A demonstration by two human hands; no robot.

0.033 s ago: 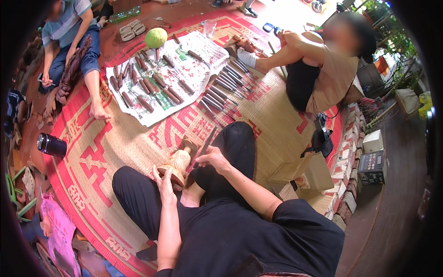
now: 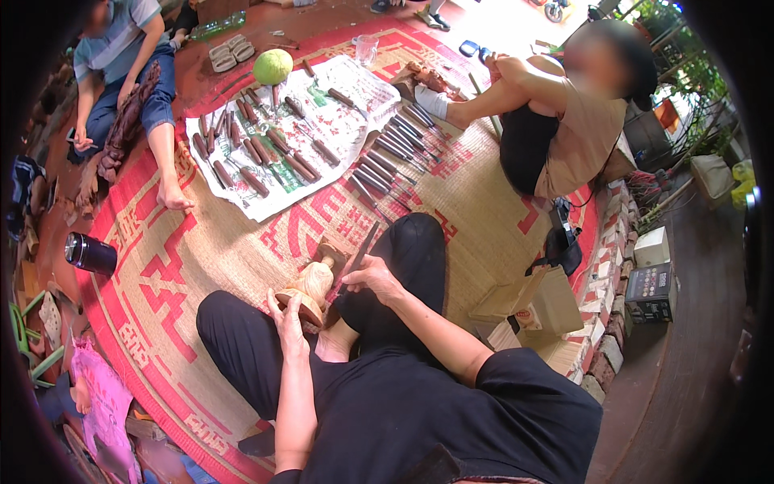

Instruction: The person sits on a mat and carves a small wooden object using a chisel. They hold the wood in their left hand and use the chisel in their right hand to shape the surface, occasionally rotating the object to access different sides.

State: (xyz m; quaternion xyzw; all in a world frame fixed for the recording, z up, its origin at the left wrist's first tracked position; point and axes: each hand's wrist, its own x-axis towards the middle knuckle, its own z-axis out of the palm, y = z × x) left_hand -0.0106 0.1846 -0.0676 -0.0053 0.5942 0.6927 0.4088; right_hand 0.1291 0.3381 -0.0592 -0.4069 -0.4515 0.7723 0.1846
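My left hand (image 2: 290,319) is closed on the near, wide round end of a pale wooden carving (image 2: 314,282). The carving lies tilted between my bent legs, its narrower end and small block pointing away from me. Just right of it, my right hand (image 2: 375,278) grips a long, dark, flat file-like tool (image 2: 364,244), whose tapered end points up and away. The tool's lower part is partly hidden by my fingers, and I cannot tell whether it touches the wood.
Ahead, several wooden-handled carving tools (image 2: 302,167) lie on a printed sheet (image 2: 266,208), beside a row of dark-handled ones (image 2: 395,145). A green round fruit (image 2: 272,67), black tumbler (image 2: 90,253) and open cardboard box (image 2: 544,302) stand around the mat (image 2: 193,258). Two people sit nearby.
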